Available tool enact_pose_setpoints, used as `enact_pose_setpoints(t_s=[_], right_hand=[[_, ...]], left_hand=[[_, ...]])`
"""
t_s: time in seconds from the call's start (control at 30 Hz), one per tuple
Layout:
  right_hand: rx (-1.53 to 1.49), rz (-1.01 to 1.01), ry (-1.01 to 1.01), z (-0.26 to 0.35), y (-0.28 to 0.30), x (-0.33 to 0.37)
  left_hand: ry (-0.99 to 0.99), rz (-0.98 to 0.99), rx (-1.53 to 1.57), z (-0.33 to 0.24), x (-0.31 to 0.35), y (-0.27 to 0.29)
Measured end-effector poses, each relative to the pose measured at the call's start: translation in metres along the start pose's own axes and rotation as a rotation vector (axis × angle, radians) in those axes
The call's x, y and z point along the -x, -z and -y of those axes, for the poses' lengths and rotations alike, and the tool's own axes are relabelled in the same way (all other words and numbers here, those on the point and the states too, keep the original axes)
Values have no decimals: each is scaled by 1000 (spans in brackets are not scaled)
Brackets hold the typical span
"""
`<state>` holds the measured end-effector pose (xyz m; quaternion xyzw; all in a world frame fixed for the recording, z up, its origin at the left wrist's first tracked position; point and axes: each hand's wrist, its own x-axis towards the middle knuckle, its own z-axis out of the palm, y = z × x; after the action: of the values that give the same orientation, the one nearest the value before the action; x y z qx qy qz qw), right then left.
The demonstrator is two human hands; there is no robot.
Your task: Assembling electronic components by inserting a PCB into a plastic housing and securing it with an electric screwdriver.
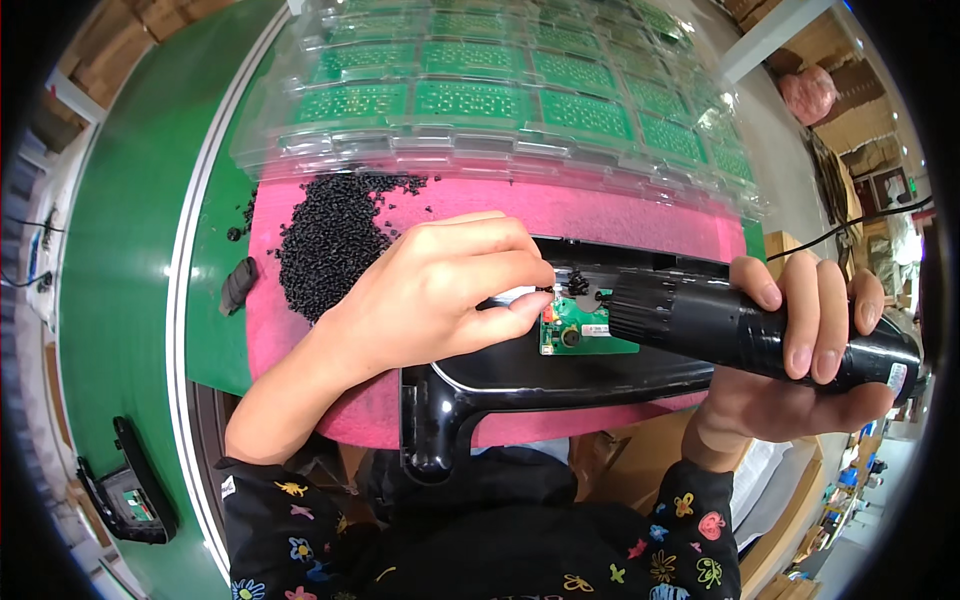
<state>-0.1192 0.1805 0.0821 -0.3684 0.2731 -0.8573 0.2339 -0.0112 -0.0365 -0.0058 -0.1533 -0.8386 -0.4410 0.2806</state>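
My right hand wraps round a thick black electric screwdriver, held nearly level with its ribbed nose pointing left. Below that nose, a green circuit board lies in a black plastic housing with a curved, glossy edge. My left hand is closed in a pinch at the board's left side, close to the screwdriver's tip. What its fingertips hold is too small to make out. A few small black screws show between the fingertips and the tool. The fingers and the screwdriver hide parts of the board.
A big heap of small black screws covers the left of the pink mat. Clear plastic trays of green circuit boards stand behind it. A dark crumpled lump lies left. Another black housing rests on the green surface at lower left.
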Motion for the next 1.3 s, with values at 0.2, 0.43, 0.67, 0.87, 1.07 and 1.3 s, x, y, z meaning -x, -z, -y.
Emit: enact_pose_setpoints(t_s=[0.2,0.43,0.67,0.87,1.07,1.3], right_hand=[[21,46,12,-11,3,-1],[42,61,64,-13,2,3],[45,67,86,-12,8,5],[300,-20,73,23,20,6],[529,-52,11,25,47,11],[645,-119,16,13,57,13]], left_hand=[[-76,-15,-98,-1,-2,-3],[-60,-19,-109,-2,0,-6],[-54,-5,-68,-4,-3,-8],[76,92,-12,-5,-2,-9],[97,230,-139,-10,-2,-14],[29,255,-207,-15,3,-25]])
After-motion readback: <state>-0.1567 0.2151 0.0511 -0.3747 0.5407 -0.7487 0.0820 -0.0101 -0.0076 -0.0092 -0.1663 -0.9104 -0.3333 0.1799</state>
